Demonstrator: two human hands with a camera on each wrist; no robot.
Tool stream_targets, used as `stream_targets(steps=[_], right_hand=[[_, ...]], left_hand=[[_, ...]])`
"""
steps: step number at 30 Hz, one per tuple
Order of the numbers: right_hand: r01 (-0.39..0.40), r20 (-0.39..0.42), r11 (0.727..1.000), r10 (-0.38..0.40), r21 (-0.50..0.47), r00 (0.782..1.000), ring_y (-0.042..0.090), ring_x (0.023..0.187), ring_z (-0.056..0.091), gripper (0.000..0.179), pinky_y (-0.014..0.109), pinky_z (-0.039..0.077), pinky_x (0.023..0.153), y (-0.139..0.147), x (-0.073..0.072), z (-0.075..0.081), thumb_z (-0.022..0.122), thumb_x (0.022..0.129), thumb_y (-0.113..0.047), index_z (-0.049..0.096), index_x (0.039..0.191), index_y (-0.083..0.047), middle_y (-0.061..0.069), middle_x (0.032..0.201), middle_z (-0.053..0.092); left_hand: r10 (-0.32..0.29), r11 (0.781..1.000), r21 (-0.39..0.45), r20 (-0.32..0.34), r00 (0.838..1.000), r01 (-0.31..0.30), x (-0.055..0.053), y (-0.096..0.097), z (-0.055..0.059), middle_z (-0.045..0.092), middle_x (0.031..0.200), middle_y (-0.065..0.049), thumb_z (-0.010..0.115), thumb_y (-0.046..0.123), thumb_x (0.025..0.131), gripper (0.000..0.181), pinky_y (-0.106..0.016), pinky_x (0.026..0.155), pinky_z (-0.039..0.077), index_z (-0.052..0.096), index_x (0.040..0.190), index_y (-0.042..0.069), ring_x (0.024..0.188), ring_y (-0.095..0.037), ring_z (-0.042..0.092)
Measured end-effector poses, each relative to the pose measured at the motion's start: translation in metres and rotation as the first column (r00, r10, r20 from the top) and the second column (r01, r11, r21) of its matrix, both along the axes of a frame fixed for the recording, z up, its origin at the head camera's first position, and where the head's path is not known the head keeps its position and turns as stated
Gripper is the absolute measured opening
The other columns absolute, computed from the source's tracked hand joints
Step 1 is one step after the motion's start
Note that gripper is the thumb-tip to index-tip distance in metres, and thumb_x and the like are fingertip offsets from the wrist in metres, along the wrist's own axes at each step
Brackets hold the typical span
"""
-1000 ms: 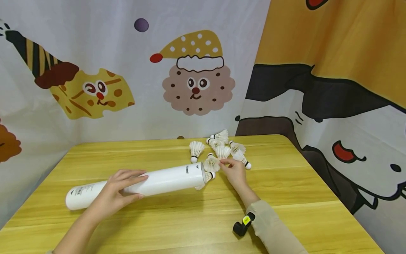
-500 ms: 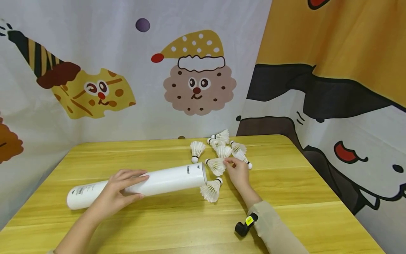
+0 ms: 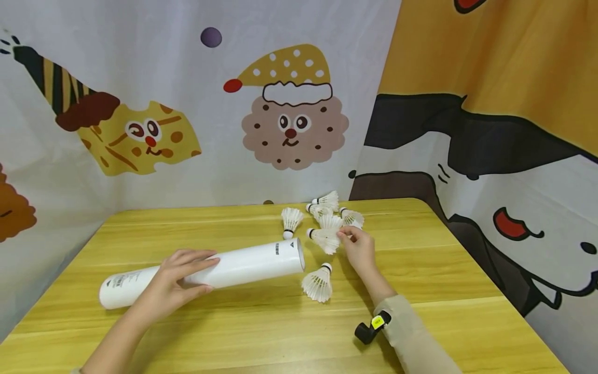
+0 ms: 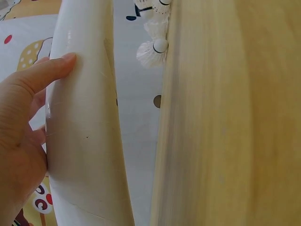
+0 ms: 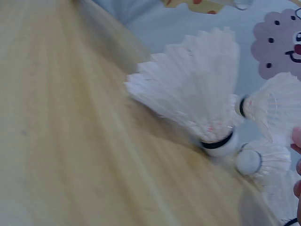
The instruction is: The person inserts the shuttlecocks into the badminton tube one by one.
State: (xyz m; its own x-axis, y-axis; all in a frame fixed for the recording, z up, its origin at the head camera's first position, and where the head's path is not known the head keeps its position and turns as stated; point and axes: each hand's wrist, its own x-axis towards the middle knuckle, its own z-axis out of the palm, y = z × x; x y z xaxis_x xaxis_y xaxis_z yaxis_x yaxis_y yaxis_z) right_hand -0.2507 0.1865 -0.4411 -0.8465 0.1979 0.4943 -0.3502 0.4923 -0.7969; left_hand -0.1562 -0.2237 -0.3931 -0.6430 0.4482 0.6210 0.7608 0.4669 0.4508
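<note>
My left hand [image 3: 175, 283] grips a long white tube [image 3: 254, 264] around its middle, thumb on the near side. The tube slants over the table, its mouth facing right. In the left wrist view the fingertips lie against the tube [image 4: 87, 122]. My right hand [image 3: 359, 252] pinches a feathered white shuttlecock [image 3: 325, 240] by the skirt edge, its cork pointing left toward the tube mouth. The right wrist view shows the held shuttlecock [image 5: 273, 108] at the fingertips. Below and right of the mouth, a loose shuttlecock [image 3: 318, 284] lies on the table.
Several more shuttlecocks lie at the back of the wooden table [image 3: 224, 332], one of them [image 3: 291, 222] standing a little apart behind the tube mouth. A cartoon-printed curtain [image 3: 168, 62] hangs behind and beside the table. A black wrist camera [image 3: 371, 328] sits at the right sleeve.
The shuttlecock at the tube mouth has come away and lies on the table, below right. The pinched one has swung cork-left as my right hand moved right. The left hand stays put.
</note>
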Motion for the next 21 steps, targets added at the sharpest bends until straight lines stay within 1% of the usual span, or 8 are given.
stream_targets(steps=[3, 5, 9, 12, 15, 17, 19, 21], right_hand=[[-0.036, 0.035, 0.998, 0.038, -0.048, 0.999, 0.012, 0.059, 0.046, 0.006, 0.02, 0.037, 0.052, 0.006, 0.0, 0.005, 0.07, 0.087, -0.002, 0.07, 0.085, 0.003, 0.01, 0.08, 0.067], [-0.066, 0.064, 0.995, 0.071, -0.072, 0.995, 0.011, 0.059, 0.045, 0.009, 0.02, 0.037, 0.052, 0.01, 0.001, 0.01, 0.07, 0.088, -0.005, 0.069, 0.086, 0.004, 0.009, 0.076, 0.064], [-0.157, 0.11, 0.98, 0.17, -0.122, 0.979, 0.009, 0.058, 0.043, 0.013, 0.02, 0.035, 0.05, 0.017, 0.004, 0.021, 0.068, 0.089, -0.006, 0.067, 0.089, 0.007, 0.006, 0.07, 0.058], [-0.238, 0.097, 0.964, 0.249, -0.116, 0.964, 0.007, 0.059, 0.043, 0.009, 0.02, 0.036, 0.052, 0.018, 0.011, 0.034, 0.065, 0.09, 0.001, 0.065, 0.09, 0.01, 0.007, 0.071, 0.057], [-0.294, 0.075, 0.951, 0.301, -0.092, 0.951, 0.007, 0.061, 0.045, 0.002, 0.021, 0.04, 0.054, 0.014, 0.021, 0.049, 0.062, 0.088, 0.009, 0.065, 0.087, 0.009, 0.011, 0.073, 0.058], [-0.322, 0.07, 0.943, 0.328, -0.08, 0.942, 0.006, 0.062, 0.047, 0.005, 0.021, 0.043, 0.058, 0.011, 0.027, 0.057, 0.061, 0.088, 0.011, 0.064, 0.086, 0.008, 0.015, 0.074, 0.058], [-0.341, 0.076, 0.936, 0.347, -0.089, 0.935, 0.006, 0.063, 0.048, 0.005, 0.022, 0.045, 0.06, 0.011, 0.029, 0.06, 0.06, 0.09, 0.009, 0.063, 0.086, 0.009, 0.02, 0.074, 0.058], [-0.361, 0.077, 0.928, 0.368, -0.092, 0.927, 0.006, 0.064, 0.048, 0.006, 0.022, 0.045, 0.061, 0.011, 0.029, 0.061, 0.059, 0.091, 0.009, 0.062, 0.086, 0.011, 0.02, 0.073, 0.058]], left_hand=[[0.01, 1.0, -0.014, 0.028, 1.0, -0.01, 0.0, -0.001, 0.0, 0.06, 0.127, -0.005, 0.088, 0.001, 0.062, 0.065, -0.037, 0.087, 0.025, 0.067, 0.122, 0.015, 0.113, -0.015, 0.047], [0.015, 1.0, -0.021, 0.041, 0.999, -0.014, 0.0, -0.002, 0.0, 0.06, 0.127, -0.007, 0.087, 0.001, 0.063, 0.065, -0.037, 0.087, 0.027, 0.067, 0.122, 0.015, 0.113, -0.015, 0.047], [0.019, 0.999, -0.026, 0.056, 0.998, -0.018, 0.0, -0.002, 0.0, 0.06, 0.128, -0.007, 0.087, 0.003, 0.064, 0.063, -0.036, 0.087, 0.028, 0.067, 0.123, 0.016, 0.114, -0.015, 0.046], [0.019, 0.999, -0.029, 0.048, 0.999, -0.018, -0.001, -0.002, 0.0, 0.06, 0.128, -0.006, 0.087, 0.004, 0.064, 0.063, -0.036, 0.087, 0.027, 0.067, 0.123, 0.016, 0.114, -0.014, 0.046], [0.015, 1.0, -0.027, 0.037, 0.999, -0.014, -0.001, -0.003, -0.001, 0.059, 0.128, -0.003, 0.087, 0.003, 0.064, 0.063, -0.035, 0.086, 0.028, 0.067, 0.123, 0.016, 0.114, -0.015, 0.047], [0.011, 1.0, -0.027, 0.029, 1.0, -0.011, -0.001, -0.002, -0.001, 0.059, 0.129, -0.001, 0.087, 0.002, 0.063, 0.064, -0.034, 0.086, 0.029, 0.067, 0.123, 0.015, 0.113, -0.015, 0.047], [0.008, 1.0, -0.025, 0.025, 1.0, -0.007, -0.001, -0.002, -0.001, 0.059, 0.129, 0.0, 0.087, 0.001, 0.063, 0.065, -0.033, 0.086, 0.03, 0.067, 0.123, 0.015, 0.113, -0.015, 0.047], [0.004, 1.0, -0.024, 0.021, 1.0, -0.004, -0.001, -0.002, -0.001, 0.059, 0.129, -0.002, 0.087, 0.0, 0.062, 0.066, -0.033, 0.086, 0.03, 0.067, 0.123, 0.015, 0.113, -0.015, 0.047]])
